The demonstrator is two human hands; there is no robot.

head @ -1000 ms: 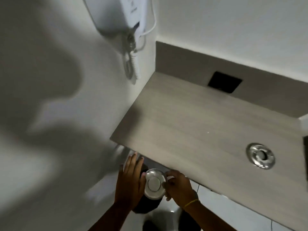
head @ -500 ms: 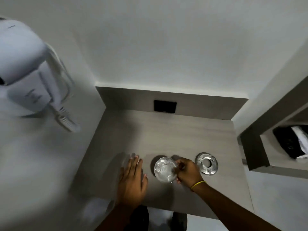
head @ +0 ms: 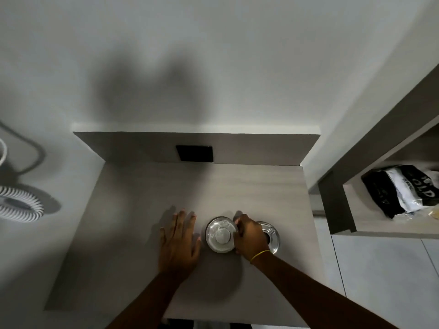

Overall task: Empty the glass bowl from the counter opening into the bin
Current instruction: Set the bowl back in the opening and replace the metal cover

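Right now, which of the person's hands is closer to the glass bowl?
The right hand: its fingers grip the right rim of the glass bowl. The left hand lies flat on the counter just left of the bowl, not touching it.

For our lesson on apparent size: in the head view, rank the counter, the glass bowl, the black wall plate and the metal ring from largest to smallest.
1. counter
2. glass bowl
3. black wall plate, close to the bowl and farther away, so unsure.
The metal ring is partly hidden by the right hand, so unranked.
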